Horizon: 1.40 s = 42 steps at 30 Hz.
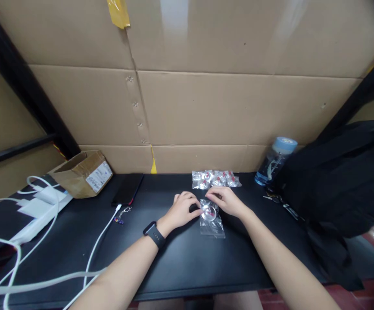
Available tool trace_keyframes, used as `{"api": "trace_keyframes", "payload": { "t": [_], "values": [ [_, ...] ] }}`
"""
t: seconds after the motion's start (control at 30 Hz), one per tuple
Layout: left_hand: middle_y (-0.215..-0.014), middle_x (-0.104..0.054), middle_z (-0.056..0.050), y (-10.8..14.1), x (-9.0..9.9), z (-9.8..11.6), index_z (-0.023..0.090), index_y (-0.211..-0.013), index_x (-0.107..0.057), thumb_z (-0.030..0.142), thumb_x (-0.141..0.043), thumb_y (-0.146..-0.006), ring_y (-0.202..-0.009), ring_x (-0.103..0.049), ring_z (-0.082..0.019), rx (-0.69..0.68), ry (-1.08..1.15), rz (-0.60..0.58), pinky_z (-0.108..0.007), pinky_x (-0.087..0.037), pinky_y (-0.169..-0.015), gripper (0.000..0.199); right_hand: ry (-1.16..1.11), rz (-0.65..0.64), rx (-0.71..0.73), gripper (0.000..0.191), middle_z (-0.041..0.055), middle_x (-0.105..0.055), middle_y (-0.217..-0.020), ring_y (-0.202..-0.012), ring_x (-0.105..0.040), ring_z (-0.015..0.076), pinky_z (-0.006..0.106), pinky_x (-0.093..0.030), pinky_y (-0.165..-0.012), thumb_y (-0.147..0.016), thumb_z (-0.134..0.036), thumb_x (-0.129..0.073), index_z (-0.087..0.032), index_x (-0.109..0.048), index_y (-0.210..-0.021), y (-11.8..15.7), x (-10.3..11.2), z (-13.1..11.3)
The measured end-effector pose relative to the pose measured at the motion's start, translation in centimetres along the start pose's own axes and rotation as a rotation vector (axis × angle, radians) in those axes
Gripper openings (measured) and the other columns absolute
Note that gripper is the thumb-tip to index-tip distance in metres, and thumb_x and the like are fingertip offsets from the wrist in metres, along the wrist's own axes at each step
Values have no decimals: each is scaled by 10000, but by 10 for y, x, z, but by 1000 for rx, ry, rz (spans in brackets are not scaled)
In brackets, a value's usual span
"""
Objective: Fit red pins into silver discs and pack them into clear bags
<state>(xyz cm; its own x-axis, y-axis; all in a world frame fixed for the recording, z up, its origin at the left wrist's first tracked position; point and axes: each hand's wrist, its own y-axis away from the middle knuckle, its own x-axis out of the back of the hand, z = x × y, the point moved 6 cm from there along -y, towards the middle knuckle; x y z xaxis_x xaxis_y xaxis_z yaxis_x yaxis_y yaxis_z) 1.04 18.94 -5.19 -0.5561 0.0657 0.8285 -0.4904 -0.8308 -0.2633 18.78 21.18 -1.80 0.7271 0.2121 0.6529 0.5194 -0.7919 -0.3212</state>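
A small clear plastic bag [213, 230] lies on the black table in front of me, with a round silvery piece [209, 213] marked in red inside it. My left hand [184, 209], a black watch on its wrist, is at the bag's left edge, thumb and forefinger pinched together on the plastic. From the right, my right hand [226, 201] reaches over the bag's top end with its fingers closed on it; the exact grip is partly hidden. Just behind the hands, several similar bags [218, 180] with round silvery pieces lie in a row.
On the left are an open cardboard box [77, 174], a power strip [41, 215] with white cables, a phone [127, 189] and a keychain [119, 220]. At right stand a blue-lidded bottle [275, 161] and a black backpack [338, 176]. A cardboard wall [200, 112] closes the back.
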Motion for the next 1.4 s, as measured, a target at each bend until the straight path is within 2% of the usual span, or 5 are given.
{"api": "trace_keyframes", "payload": {
  "t": [0.43,0.63,0.87,1.17,1.4],
  "values": [
    [-1174,-689,-38,1,4,9,283,-1032,-688,590,-691,-874,-1230,-509,-294,47,-13,-38,-456,-331,-1012,345,321,-249,-173,78,44,-697,-1031,-1023,-638,236,383,-415,-908,-898,-266,-705,-216,-719,-840,10,-7,33],
    [-1273,-634,-76,2,0,8,280,-1191,-635,685,-796,-706,-1267,-475,-338,20,-70,-47,-475,-335,-1038,652,263,-165,-95,124,49,-689,-945,-951,-619,213,381,-396,-915,-997,-244,-544,-201,-627,-915,7,0,13],
    [-1213,-679,-48,0,7,11,302,-1123,-716,566,-619,-938,-1225,-512,-286,40,34,-10,-456,-347,-1046,337,-13,9,113,218,63,-637,-926,-869,-587,207,336,-472,-838,-1040,-357,-452,-219,-569,-918,6,18,-17],
    [-1074,-731,-43,2,28,18,277,-980,-777,425,-550,-1010,-1104,-588,-242,124,68,287,-424,-402,-979,272,-151,305,6,211,85,-667,-1074,-1007,-625,236,358,-491,-858,-990,-423,-549,-229,-587,-1065,5,20,-7],
    [-950,-730,-29,5,39,10,237,-886,-704,394,-558,-997,-973,-637,-220,140,180,415,-374,-465,-912,241,-494,196,-106,404,21,-713,-895,-829,-689,203,355,-533,-799,-869,-443,-725,-257,-553,-1185,3,-2,8]
  ]
}}
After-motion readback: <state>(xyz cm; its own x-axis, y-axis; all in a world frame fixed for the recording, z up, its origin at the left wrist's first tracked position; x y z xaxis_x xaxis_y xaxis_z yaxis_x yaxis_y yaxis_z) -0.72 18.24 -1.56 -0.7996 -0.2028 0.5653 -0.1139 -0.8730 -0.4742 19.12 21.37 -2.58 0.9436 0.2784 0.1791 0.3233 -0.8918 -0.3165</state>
